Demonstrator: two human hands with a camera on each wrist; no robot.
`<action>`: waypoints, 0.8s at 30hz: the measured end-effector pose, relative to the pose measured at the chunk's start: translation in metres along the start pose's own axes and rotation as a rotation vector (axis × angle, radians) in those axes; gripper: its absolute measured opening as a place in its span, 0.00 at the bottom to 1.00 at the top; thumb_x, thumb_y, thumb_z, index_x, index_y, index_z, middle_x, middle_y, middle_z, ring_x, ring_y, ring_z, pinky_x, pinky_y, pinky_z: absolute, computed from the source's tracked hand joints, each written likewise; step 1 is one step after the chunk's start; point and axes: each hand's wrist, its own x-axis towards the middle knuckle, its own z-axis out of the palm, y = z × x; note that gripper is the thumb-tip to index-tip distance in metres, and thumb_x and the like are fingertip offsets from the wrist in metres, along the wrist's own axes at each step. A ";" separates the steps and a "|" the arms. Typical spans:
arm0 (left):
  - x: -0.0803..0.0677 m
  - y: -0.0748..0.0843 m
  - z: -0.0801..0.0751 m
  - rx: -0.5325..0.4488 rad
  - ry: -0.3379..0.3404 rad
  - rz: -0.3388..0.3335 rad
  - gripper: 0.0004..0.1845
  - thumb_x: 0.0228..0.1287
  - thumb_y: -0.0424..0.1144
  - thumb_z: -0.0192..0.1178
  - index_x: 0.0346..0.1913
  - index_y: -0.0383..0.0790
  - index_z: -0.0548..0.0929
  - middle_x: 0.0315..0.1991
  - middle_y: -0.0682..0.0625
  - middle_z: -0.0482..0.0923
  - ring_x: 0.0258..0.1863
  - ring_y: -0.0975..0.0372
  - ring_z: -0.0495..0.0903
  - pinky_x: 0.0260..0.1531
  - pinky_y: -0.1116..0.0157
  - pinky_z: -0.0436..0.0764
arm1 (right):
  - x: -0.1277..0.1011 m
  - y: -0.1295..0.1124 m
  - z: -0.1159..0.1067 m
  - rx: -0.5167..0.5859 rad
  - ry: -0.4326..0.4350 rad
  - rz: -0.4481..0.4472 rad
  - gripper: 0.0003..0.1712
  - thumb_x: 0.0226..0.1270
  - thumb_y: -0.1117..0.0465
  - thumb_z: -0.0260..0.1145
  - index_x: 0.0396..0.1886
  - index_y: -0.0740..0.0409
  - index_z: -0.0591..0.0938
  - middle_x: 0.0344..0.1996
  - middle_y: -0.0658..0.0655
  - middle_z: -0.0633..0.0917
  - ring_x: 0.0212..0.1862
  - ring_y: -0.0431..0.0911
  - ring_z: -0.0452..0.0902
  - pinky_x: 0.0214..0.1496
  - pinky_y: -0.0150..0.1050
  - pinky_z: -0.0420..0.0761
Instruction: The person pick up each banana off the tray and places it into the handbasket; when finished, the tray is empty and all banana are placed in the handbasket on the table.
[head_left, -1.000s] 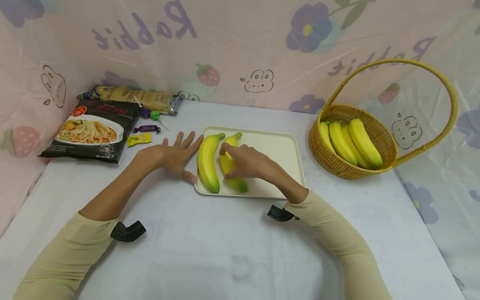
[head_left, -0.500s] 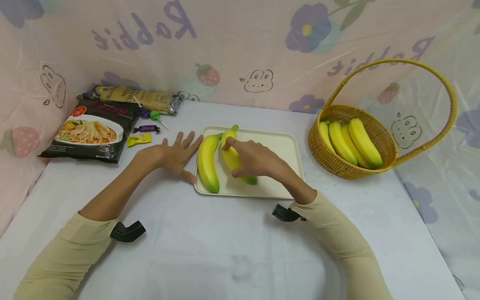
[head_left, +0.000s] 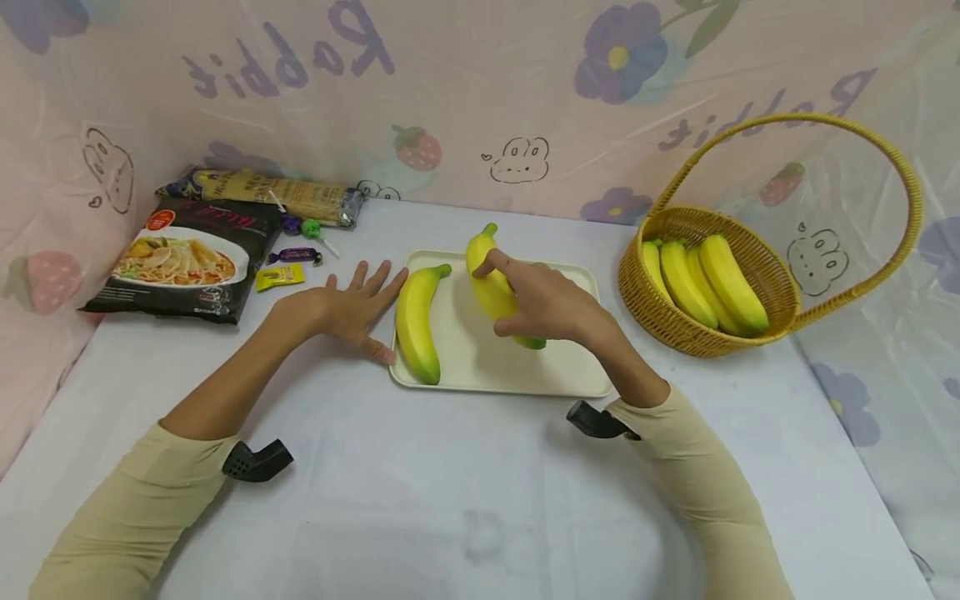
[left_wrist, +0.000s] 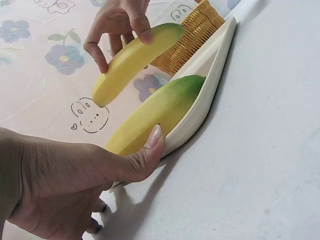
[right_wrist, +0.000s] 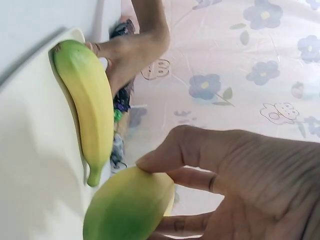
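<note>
My right hand grips a yellow banana and holds it above the cream tray; the left wrist view shows this banana in the air, and the right wrist view its green end. A second banana lies along the tray's left side. My left hand rests flat on the table against the tray's left edge, fingers spread, its thumb touching the tray rim beside that banana.
A wicker basket with a tall handle stands to the right and holds several bananas. At the back left lie a noodle packet, a longer packet and small sweets. A flowered plastic sheet forms the backdrop.
My right hand has lifted its banana off the tray and carried it up and to the right. My left hand and the other banana have stayed in place.
</note>
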 end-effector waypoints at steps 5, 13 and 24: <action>0.000 0.001 0.000 -0.005 -0.003 -0.003 0.72 0.60 0.68 0.69 0.84 0.42 0.26 0.84 0.34 0.16 0.82 0.31 0.21 0.74 0.22 0.34 | -0.010 0.009 -0.011 0.026 0.033 0.015 0.38 0.57 0.63 0.74 0.68 0.47 0.71 0.42 0.61 0.84 0.38 0.52 0.78 0.36 0.39 0.76; -0.003 0.000 0.001 -0.003 0.007 0.003 0.72 0.60 0.69 0.69 0.84 0.41 0.26 0.84 0.32 0.18 0.82 0.29 0.22 0.73 0.21 0.35 | -0.023 0.026 -0.025 0.065 0.094 0.041 0.38 0.57 0.67 0.72 0.68 0.50 0.71 0.45 0.65 0.85 0.38 0.53 0.80 0.36 0.40 0.79; -0.001 -0.001 0.001 -0.004 0.020 0.009 0.72 0.60 0.69 0.69 0.84 0.42 0.26 0.84 0.33 0.18 0.82 0.30 0.22 0.73 0.21 0.35 | -0.041 0.040 -0.042 0.020 0.170 0.148 0.40 0.59 0.64 0.71 0.72 0.46 0.68 0.54 0.69 0.83 0.40 0.56 0.80 0.36 0.42 0.76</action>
